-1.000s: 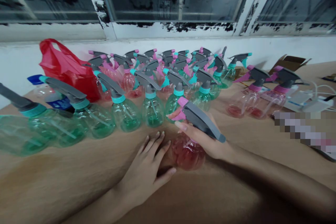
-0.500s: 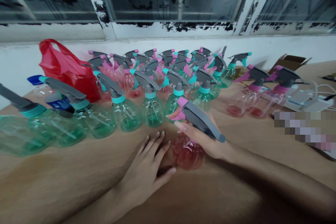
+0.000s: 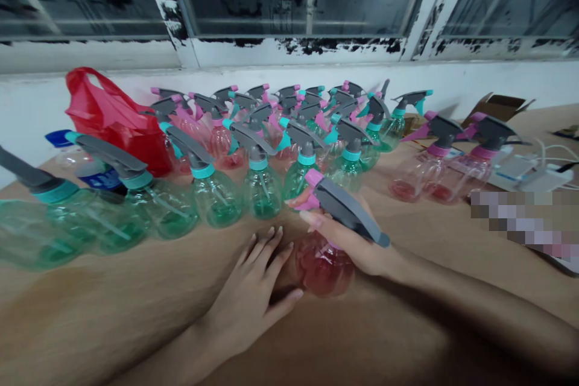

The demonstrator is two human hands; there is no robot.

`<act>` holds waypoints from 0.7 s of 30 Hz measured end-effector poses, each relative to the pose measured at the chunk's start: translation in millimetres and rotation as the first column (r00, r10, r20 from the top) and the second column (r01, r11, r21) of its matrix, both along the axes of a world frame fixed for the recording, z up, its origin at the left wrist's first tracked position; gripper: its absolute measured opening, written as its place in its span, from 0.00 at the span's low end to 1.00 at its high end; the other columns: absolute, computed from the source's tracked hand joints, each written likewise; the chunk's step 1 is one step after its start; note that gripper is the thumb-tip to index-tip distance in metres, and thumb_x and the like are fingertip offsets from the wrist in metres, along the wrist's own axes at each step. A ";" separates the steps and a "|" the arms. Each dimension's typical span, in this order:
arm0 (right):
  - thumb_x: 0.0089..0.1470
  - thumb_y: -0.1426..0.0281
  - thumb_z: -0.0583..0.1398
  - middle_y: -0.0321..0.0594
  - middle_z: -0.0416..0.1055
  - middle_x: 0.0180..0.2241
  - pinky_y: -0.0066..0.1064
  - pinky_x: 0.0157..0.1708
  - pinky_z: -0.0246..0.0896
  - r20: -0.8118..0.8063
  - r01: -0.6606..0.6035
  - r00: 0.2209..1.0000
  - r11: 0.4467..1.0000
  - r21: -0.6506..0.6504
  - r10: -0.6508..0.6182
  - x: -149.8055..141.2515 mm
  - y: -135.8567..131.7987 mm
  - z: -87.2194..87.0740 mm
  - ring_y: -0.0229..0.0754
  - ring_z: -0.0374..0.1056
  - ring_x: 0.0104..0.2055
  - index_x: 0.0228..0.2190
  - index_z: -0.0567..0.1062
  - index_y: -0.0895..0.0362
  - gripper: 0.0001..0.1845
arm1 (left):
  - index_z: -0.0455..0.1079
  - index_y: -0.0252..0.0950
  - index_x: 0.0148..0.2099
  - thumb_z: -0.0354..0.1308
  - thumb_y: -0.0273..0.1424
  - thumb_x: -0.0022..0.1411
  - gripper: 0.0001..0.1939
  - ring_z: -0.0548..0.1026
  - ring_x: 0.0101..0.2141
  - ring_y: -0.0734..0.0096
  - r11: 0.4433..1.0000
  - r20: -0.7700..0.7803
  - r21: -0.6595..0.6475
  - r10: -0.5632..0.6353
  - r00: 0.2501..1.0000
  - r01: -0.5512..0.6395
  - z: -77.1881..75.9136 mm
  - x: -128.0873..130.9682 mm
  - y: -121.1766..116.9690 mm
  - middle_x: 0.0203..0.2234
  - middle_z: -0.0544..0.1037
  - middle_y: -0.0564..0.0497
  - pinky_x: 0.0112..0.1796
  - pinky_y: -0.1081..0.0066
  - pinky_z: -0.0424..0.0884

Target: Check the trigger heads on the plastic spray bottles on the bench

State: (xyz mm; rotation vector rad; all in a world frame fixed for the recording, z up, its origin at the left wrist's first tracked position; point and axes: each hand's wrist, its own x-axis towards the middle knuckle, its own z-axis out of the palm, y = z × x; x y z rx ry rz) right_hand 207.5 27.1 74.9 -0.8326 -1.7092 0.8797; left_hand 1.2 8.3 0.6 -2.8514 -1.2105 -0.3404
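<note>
A pink spray bottle [image 3: 324,268] with a grey and pink trigger head stands at the front middle of the wooden table [image 3: 149,307]. My right hand [image 3: 350,232] is wrapped round its neck below the grey head, fingers at the pink trigger. Just left of the bottle, my left hand [image 3: 257,283] lies flat on the table with its fingers spread, holding nothing. Behind both hands runs a row of green spray bottles [image 3: 263,193] with turquoise collars. Two more pink spray bottles [image 3: 409,178] stand to the right.
Several more pink and green spray bottles [image 3: 221,139] crowd against the wall. At the left are a red plastic bag [image 3: 136,126] and a clear bottle with a blue cap [image 3: 58,139]. An open cardboard box [image 3: 497,110], a white power strip [image 3: 529,172] and a blurred-out flat object [image 3: 525,223] occupy the right.
The held spray bottle has shifted very slightly toward me, still in my right hand. My left hand stays where it was.
</note>
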 end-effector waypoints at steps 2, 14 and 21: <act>0.52 0.67 0.61 0.32 0.68 0.29 0.28 0.28 0.60 -0.009 0.011 1.000 1.000 -0.005 -0.011 -0.2 -0.3 -1.4 0.33 0.63 0.27 0.36 0.72 0.55 0.08 | 0.59 0.33 0.61 0.51 0.47 0.64 0.30 0.57 0.60 0.51 1.000 -0.003 0.001 -0.001 1.000 0.001 -0.2 -0.3 -0.1 0.62 0.57 0.39 0.57 0.49 0.55; 0.53 0.67 0.60 0.33 0.69 0.30 0.30 0.28 0.60 0.016 -0.004 1.000 1.000 -0.001 0.004 -0.7 -0.9 -3.0 0.35 0.62 0.26 0.38 0.72 0.56 0.10 | 0.57 0.35 0.61 0.50 0.48 0.64 0.30 0.58 0.60 0.52 1.000 0.010 0.019 -0.004 1.000 0.003 -1.8 -0.9 -0.6 0.62 0.57 0.40 0.56 0.50 0.55; 0.53 0.66 0.60 0.33 0.68 0.29 0.31 0.29 0.60 0.020 -0.004 1.000 1.000 -0.010 0.004 -0.8 -1.2 -1.4 0.35 0.62 0.27 0.37 0.71 0.56 0.09 | 0.57 0.34 0.62 0.51 0.48 0.64 0.31 0.57 0.60 0.52 1.000 0.003 -0.003 0.000 1.000 0.000 0.2 0.2 -0.4 0.62 0.57 0.39 0.57 0.50 0.54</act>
